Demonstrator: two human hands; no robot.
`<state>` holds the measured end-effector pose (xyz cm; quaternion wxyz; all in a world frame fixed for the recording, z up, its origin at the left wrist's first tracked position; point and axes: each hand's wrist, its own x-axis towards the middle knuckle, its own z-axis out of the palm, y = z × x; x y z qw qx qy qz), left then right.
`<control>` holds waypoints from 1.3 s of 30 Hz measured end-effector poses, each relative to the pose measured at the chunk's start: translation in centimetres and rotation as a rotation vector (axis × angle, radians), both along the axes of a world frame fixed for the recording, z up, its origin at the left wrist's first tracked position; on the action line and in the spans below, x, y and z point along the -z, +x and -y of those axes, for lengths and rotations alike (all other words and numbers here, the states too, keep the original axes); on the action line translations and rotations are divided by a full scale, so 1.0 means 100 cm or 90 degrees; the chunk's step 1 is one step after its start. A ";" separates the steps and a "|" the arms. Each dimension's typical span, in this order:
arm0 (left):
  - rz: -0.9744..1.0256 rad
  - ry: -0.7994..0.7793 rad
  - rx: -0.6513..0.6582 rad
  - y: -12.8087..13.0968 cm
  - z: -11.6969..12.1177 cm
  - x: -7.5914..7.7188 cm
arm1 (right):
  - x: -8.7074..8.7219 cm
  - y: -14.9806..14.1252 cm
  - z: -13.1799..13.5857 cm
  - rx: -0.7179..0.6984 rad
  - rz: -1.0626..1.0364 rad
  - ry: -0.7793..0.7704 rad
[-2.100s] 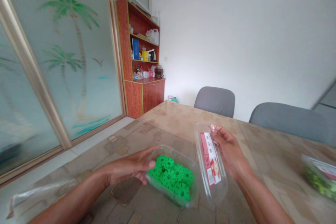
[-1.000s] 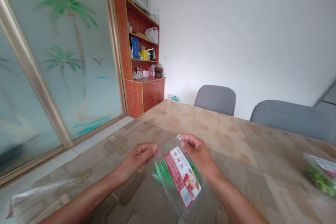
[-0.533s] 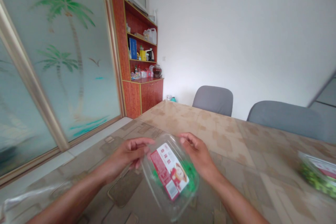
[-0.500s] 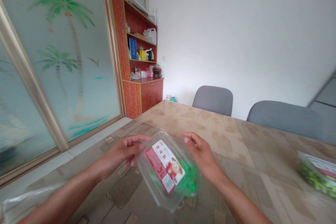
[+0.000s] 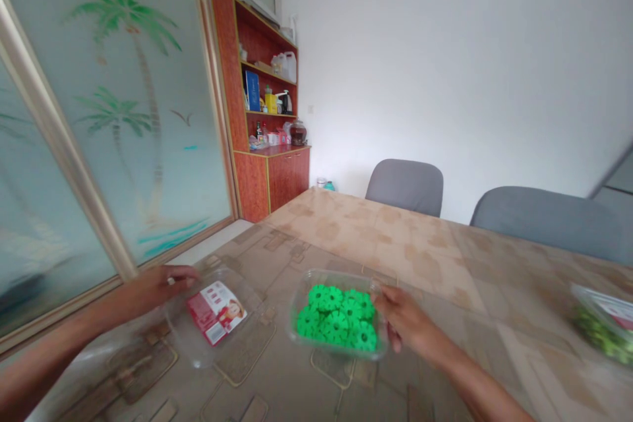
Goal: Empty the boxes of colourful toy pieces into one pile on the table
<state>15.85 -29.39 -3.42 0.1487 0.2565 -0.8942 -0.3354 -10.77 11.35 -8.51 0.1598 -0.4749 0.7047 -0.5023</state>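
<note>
A clear plastic lid point(image 5: 250, 303) with a red and white label lies low over the table on the left. My left hand point(image 5: 171, 283) has its fingers closed on the lid's upper left edge. To its right is a clear plastic tub point(image 5: 302, 277), uncovered. Inside the tub are several bright green flower-shaped pieces point(image 5: 336, 324) with dark centre holes. My right hand point(image 5: 395, 313) grips the tub's right side, its thumb at the rim and its fingers on the outer wall.
Another clear tub point(image 5: 586, 293) with green pieces and a labelled lid stands at the right edge. The patterned table point(image 5: 395, 237) reaches two grey chairs point(image 5: 408, 186). Behind are a wooden cabinet point(image 5: 252, 178) and a frosted sliding door point(image 5: 188, 99).
The lid has come off the tub and moved left with my left hand. My right hand has come down onto the tub's right side, and the green pieces now show uncovered.
</note>
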 end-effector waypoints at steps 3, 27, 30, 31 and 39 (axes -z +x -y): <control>0.054 -0.217 -0.013 -0.013 -0.010 -0.013 | -0.019 -0.013 -0.003 0.075 -0.126 -0.044; -0.168 -0.099 0.354 -0.165 -0.155 -0.017 | -0.049 -0.002 -0.006 0.263 -0.640 -0.068; -0.198 -0.117 0.359 -0.162 -0.156 -0.019 | -0.038 0.000 -0.012 0.214 -0.619 -0.071; -0.211 -0.125 0.363 -0.161 -0.157 -0.020 | -0.035 0.001 -0.014 0.199 -0.611 -0.069; -0.288 -0.144 0.324 -0.164 -0.164 -0.021 | -0.033 -0.004 -0.026 0.215 -0.558 -0.118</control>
